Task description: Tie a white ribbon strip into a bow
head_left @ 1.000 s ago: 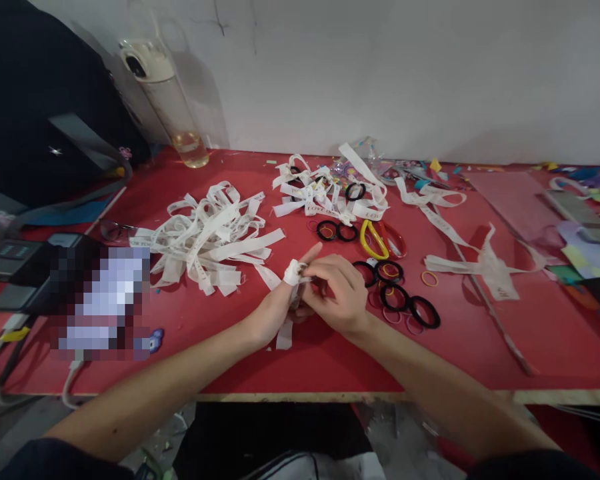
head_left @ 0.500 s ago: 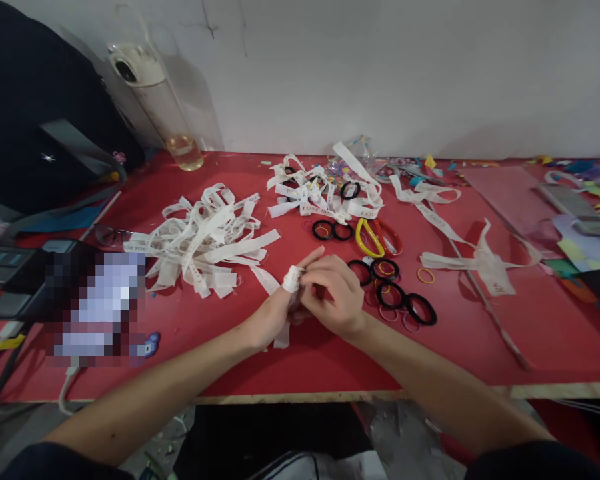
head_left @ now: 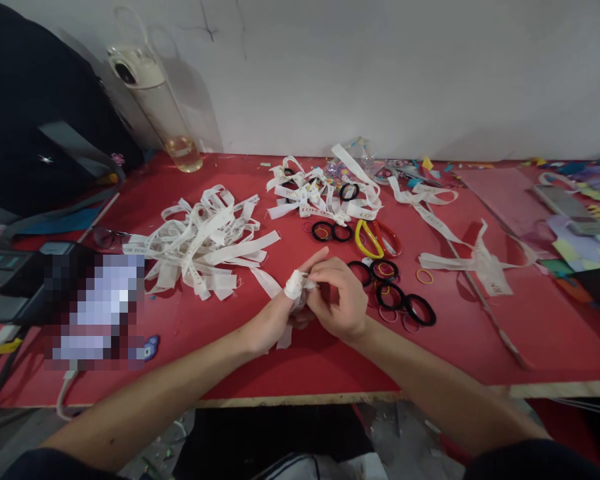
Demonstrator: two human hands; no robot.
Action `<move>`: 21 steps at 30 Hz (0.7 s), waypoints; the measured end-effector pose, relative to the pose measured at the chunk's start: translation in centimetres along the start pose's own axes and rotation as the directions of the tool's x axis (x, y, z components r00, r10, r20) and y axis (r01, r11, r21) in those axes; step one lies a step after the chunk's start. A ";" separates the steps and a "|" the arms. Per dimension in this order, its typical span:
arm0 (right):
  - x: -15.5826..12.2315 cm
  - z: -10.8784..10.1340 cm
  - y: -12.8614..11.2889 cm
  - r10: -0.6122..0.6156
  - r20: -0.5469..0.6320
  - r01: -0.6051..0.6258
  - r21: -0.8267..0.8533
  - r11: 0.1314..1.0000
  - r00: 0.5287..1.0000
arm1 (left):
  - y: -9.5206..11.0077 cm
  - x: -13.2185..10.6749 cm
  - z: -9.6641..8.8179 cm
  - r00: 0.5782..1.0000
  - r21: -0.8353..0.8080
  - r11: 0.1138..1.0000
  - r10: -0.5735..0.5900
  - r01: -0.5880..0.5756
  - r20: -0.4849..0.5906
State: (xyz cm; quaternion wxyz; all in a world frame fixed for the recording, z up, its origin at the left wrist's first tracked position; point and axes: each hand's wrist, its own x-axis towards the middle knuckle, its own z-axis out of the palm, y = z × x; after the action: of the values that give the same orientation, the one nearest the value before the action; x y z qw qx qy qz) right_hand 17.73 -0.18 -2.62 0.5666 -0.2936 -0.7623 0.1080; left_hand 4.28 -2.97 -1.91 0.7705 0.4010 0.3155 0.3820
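Observation:
White ribbon (head_left: 295, 285) is wrapped round the thumb of my left hand (head_left: 270, 323), and a loose end hangs below the palm. My left fingers are mostly hidden behind my right hand (head_left: 341, 297), which pinches the ribbon beside that thumb. Just right of my hands lie several black hair ties (head_left: 391, 296) with thin coloured elastic bands among them. A larger heap of printed white ribbon strips (head_left: 205, 233) spreads to the left. Behind my hands sits a smaller pile of ribbon tied with black hair ties (head_left: 325, 193).
Yellow-handled scissors (head_left: 369, 240) lie behind the hair ties. More ribbon (head_left: 487, 260) rests at the right, near colourful scraps (head_left: 590, 220). A clear bottle (head_left: 165, 113) leans by the wall. A blurred phone-like device (head_left: 100, 307) with a cable lies left, before a dark bag (head_left: 40, 100).
My right fingers have shifted slightly right from my left thumb, and more of the ribbon between the hands shows. The things on the table lie as before.

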 end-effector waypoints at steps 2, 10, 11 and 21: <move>-0.1 0.1 -0.1 0.012 -0.010 -0.011 0.017 1.000 1.000 | 0.3 -0.2 -0.1 0.995 0.193 0.976 0.098 -0.100 0.021; 0.4 -0.3 -0.5 -0.045 -0.013 0.045 0.052 0.998 0.999 | 1.0 -0.6 -0.4 0.967 0.403 0.879 0.225 -0.254 0.119; 0.5 -0.4 -0.5 -0.064 -0.007 0.064 0.054 0.996 0.998 | 0.9 -0.6 -0.5 0.973 0.392 0.890 0.201 -0.231 0.117; 0.3 -0.3 -0.5 -0.066 -0.008 0.066 0.009 0.998 0.998 | 0.6 -0.7 -0.7 0.986 0.379 0.911 0.148 -0.164 0.071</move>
State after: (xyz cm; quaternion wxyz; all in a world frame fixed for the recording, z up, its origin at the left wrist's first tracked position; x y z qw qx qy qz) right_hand 17.76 -0.48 -2.00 0.5742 -0.2662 -0.7688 0.0916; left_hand 3.13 -3.02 -1.58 0.6503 0.5757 0.3354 0.3649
